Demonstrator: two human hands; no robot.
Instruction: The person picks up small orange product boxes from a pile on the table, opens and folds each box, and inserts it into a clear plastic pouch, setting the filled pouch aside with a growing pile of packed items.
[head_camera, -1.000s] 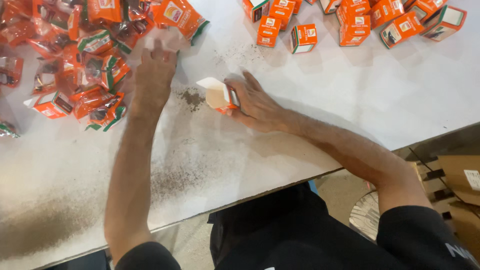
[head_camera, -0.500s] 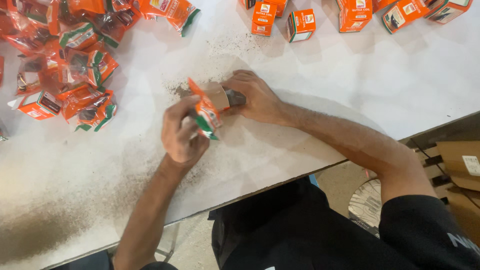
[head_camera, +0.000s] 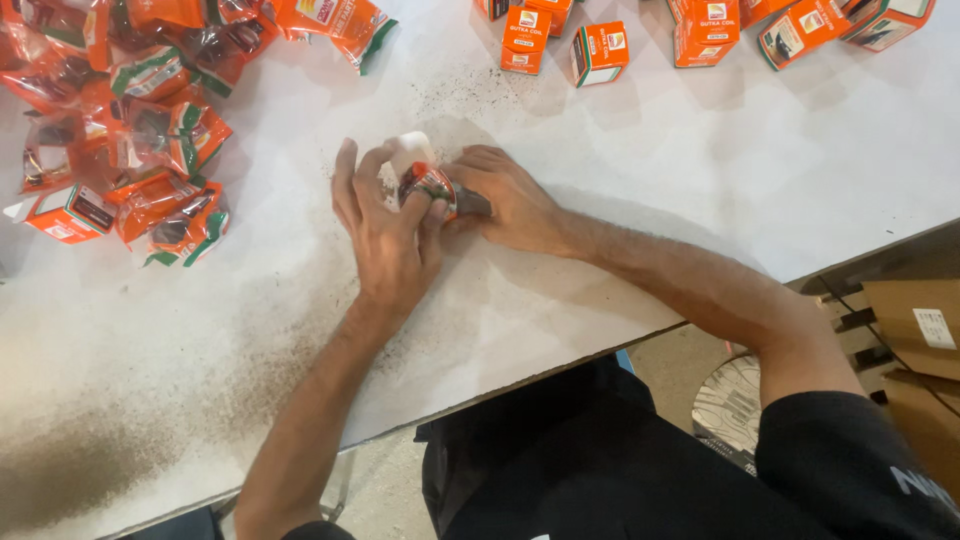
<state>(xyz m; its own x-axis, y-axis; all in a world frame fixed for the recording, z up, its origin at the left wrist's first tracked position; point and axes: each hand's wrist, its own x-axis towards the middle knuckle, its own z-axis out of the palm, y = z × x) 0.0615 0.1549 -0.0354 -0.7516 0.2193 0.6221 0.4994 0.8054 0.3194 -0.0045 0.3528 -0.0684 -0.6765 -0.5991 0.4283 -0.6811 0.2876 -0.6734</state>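
My left hand (head_camera: 385, 225) and my right hand (head_camera: 505, 200) meet at the middle of the white table (head_camera: 620, 200). Between them is a small open carton (head_camera: 410, 150) with a white flap up. My left fingers press a shiny orange packet (head_camera: 428, 183) against its mouth. My right hand steadies the carton from the right; most of the carton is hidden under my fingers.
A heap of orange plastic packets (head_camera: 130, 110) lies at the upper left. Several closed orange cartons (head_camera: 600, 50) stand along the far edge. Dark dust stains the table's near left part (head_camera: 110, 450). Brown cardboard boxes (head_camera: 920, 340) sit below the table's right edge.
My left hand reached into the packet heap, brought one orange packet back, and now pushes it at the carton held by my right hand.
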